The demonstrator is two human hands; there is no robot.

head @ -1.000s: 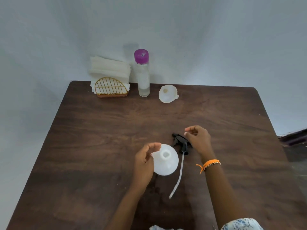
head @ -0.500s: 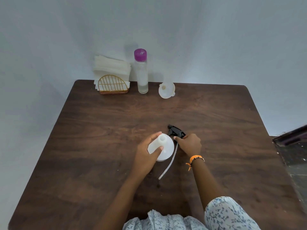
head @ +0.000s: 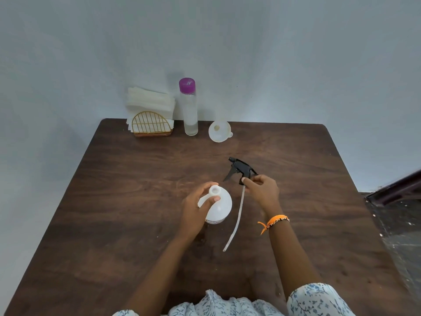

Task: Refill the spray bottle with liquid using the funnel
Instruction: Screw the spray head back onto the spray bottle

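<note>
Two bare hands work at the centre of the frame over a dark brown wooden surface point(head: 136, 201). Left hand point(head: 196, 208): fingers and thumb curled round the neck of a white round-bodied plastic spray bottle point(head: 219, 207), which stands upright, mouth uncovered. Right hand point(head: 262, 190): pinching the collar of a black plastic trigger spray head point(head: 240, 168), detached from the bottle and just to its right; its pale dip tube point(head: 237, 222) trails toward the lower frame. An orange braided wristband point(head: 274, 221) sits on the right wrist.

Along the surface's far edge, upper centre of the frame, well apart from the hands: a white plastic funnel point(head: 219, 131) lying tilted; left of it, a tall clear bottle with a purple cap point(head: 188, 108), upright, some clear liquid in its base; further left, a gold wire napkin holder point(head: 151, 124) packed with white paper napkins point(head: 150, 101).
</note>
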